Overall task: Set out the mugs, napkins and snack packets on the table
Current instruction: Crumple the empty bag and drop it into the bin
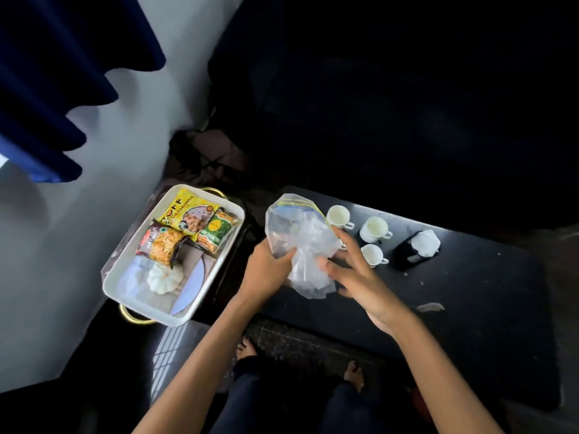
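Note:
A clear zip-top plastic bag hangs crumpled above the left end of the dark table. My left hand grips its lower left side. My right hand touches the bag's right side with fingers spread. Three white mugs stand on the table just behind the bag. A black holder with white napkins sits to their right. Three snack packets, yellow, green and dark orange, lie in a white tray at the left.
The tray also holds a small white pumpkin-shaped object and a pale plate, and rests on a gold-handled stand. A scrap of paper lies on the table. Blue curtain hangs at upper left. My bare feet are below.

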A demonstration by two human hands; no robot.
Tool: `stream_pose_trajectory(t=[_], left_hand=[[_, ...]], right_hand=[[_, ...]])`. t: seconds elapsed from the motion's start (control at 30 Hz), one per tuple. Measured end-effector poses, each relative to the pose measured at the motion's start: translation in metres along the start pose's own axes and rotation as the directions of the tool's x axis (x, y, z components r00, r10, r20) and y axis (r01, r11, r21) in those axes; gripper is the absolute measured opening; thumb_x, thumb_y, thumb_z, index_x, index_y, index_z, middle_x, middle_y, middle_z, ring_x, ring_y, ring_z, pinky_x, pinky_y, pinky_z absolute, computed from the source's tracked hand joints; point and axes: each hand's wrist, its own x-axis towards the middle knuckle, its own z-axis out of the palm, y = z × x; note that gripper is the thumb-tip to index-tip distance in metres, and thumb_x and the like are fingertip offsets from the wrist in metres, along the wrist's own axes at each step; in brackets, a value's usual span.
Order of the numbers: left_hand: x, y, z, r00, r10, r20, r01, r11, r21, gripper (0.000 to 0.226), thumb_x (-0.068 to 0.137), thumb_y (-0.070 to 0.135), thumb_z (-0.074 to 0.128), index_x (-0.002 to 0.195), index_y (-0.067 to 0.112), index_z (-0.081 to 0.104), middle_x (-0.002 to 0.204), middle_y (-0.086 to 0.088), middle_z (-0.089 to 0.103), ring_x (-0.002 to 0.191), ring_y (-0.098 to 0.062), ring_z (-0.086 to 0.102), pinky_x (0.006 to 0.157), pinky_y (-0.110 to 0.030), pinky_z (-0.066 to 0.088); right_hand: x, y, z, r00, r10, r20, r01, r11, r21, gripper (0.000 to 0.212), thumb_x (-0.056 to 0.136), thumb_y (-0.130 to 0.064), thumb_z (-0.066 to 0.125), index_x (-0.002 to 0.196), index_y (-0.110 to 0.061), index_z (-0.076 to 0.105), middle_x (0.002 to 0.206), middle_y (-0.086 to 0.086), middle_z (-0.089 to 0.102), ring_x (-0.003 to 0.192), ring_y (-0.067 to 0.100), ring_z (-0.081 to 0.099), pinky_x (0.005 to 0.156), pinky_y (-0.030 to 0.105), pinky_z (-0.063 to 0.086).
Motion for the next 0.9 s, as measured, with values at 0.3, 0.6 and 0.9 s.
stream_pose_trajectory(t=[0.3,0.6,0.9], left_hand=[[-0.043,0.042,0.156,0.982,-0.022,0.186,0.033,0.998,-0.059,0.019,0.085,0.034,0.064,0.098,0.021,0.068,0.086,0.007,0.075,0.081,-0.008,0.071,0.063,-0.024,0.056],[-0.063,0.078,0.256,0.781,-0.226,0.582,0.179,0.974,0.139,0.041,0.073,0.065,0.053,0.108,0.045,0.061,0.104,0.020,0.072,0.093,-0.003,0.069,0.086,-0.036,0.051],[-0.053,0.060,0.338,0.669,-0.290,0.684,0.124,0.951,0.282,0.036,0.081,0.024,0.075,0.115,0.022,0.063,0.106,0.005,0.073,0.100,-0.011,0.069,0.082,-0.029,0.057]], right_hand=[[-0.051,0.056,-0.126,0.969,-0.071,-0.236,0.087,0.995,0.056,0.048,0.088,-0.018,0.064,0.109,-0.057,0.045,0.096,-0.042,0.057,0.089,-0.024,0.051,0.065,0.001,0.045],[-0.099,0.116,-0.204,0.766,0.001,-0.643,0.090,0.990,0.110,0.019,0.073,-0.005,0.069,0.074,-0.021,0.059,0.066,-0.009,0.062,0.061,0.005,0.054,0.054,0.013,0.045],[-0.127,0.162,-0.242,0.627,0.101,-0.772,-0.030,0.994,0.105,0.029,0.071,0.011,0.055,0.062,-0.014,0.045,0.063,-0.006,0.046,0.059,0.005,0.040,0.053,0.014,0.034]])
